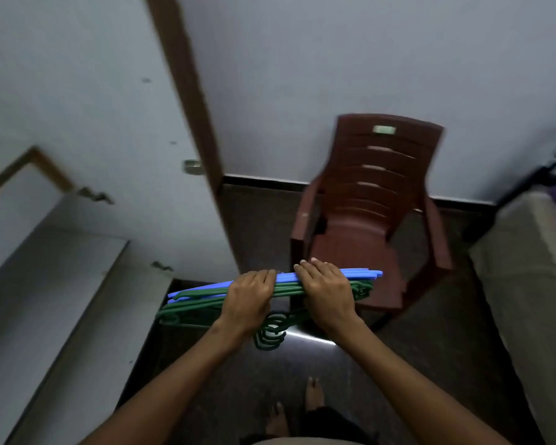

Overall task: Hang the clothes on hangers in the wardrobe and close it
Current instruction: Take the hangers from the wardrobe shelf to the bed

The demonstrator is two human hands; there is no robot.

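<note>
The wardrobe (87, 175) stands open at the left, the chair (366, 226) ahead. A stack of blue and green hangers (286, 282) is held level above the floor, hooks hanging toward the person. The left hand (249, 300) and right hand (326, 289) each curl their fingers over the stack. Recommended: peel off one hanger, keeping the remainder clamped. No clothes are clearly visible.

No readable text, brand, number or sign anywhere. Small pale rectangular label (384, 130) on top backrest slat of dark brown moulded plastic armchair (371, 220), far right of centre against wall; print on it too blurred to make out.
</note>
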